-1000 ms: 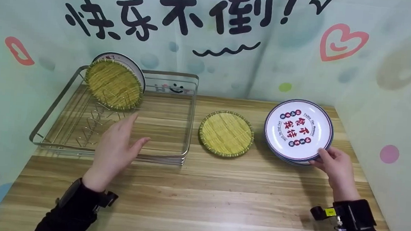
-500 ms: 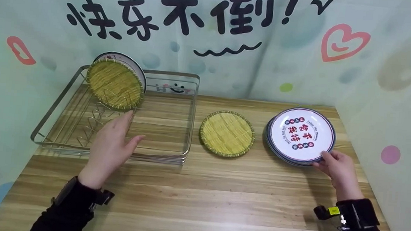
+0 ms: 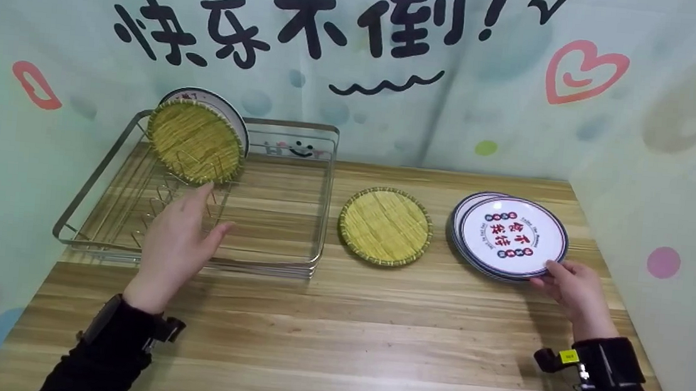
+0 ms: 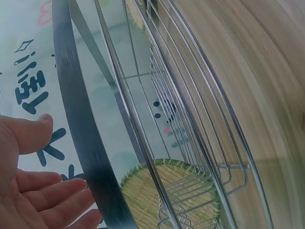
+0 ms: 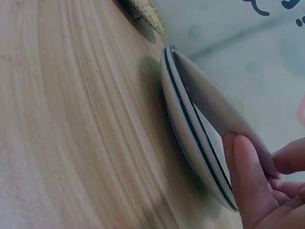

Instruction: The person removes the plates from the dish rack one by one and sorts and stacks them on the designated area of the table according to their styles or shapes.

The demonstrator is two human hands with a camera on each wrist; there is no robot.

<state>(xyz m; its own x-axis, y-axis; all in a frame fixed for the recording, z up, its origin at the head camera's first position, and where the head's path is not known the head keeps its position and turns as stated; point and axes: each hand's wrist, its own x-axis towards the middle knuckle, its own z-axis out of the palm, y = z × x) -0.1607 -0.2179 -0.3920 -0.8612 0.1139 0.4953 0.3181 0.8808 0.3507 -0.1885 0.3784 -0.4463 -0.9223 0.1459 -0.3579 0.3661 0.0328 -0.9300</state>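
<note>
My right hand (image 3: 575,297) pinches the near right rim of a white plate (image 3: 511,235) with a blue edge and red lettering. That plate is the uppermost of a pile; in the right wrist view its gripped side is raised off the plates (image 5: 182,119) beneath, while its far edge meets them. My left hand (image 3: 174,243) hovers over the front rail of a wire dish rack (image 3: 324,206), thumb spread, holding nothing. Inside the rack a round woven mat (image 3: 195,144) leans upright in front of another white plate (image 3: 232,113).
A second woven mat (image 3: 386,227) lies flat on the wooden table (image 3: 366,348) between rack and plates. Printed cloth (image 3: 391,130) hangs behind the table and along both sides. The rack's metal rim stands up close to the left hand.
The far edge of the held plate has come down and nearer, uncovering the rim of the plate beneath. My left hand has drifted slightly left and toward me.
</note>
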